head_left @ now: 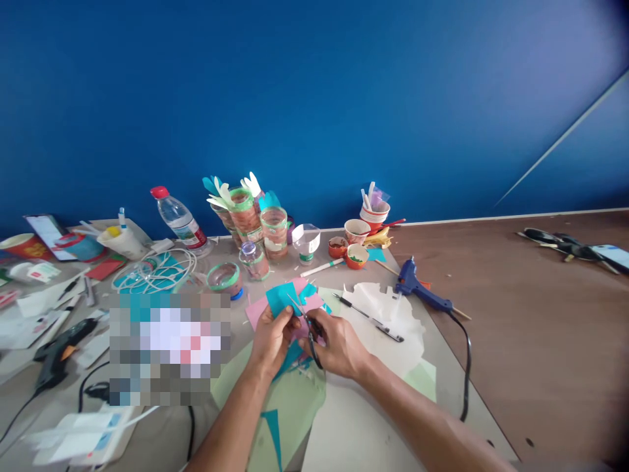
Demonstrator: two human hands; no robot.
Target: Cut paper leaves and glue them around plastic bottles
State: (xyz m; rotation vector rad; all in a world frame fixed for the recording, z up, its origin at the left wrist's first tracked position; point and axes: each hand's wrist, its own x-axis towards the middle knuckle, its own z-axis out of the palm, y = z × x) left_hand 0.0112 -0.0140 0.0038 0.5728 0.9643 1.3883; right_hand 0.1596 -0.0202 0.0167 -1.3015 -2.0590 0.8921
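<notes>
Wall (314, 111) in deep blue rises beyond both hands, above a grey tabletop (452, 393). Pale green paper (295, 413) spreads below the fingers, and a ragged whitish sheet (405, 321) lies to their right. The right hand (344, 344) grips black-handled scissors (313, 341), its fingers curled at the handles; the left hand (270, 337) pinches teal paper (281, 297) between thumb and fingers. That paper extends just past the left fingertips, with the scissor blades pointing up at its right side, between the two hands. Left of and beyond the fingers leans a red-capped water bottle (181, 224). A blue glue gun (417, 288) lies well to their right, and decorated jars (274, 233) stand beyond them. Pink paper (255, 308) shows under and around the teal paper. A black-and-clear pen (371, 318) rests right of the right fingers; a narrow teal offcut (273, 432) lies nearer the wearer than the left fingers.
</notes>
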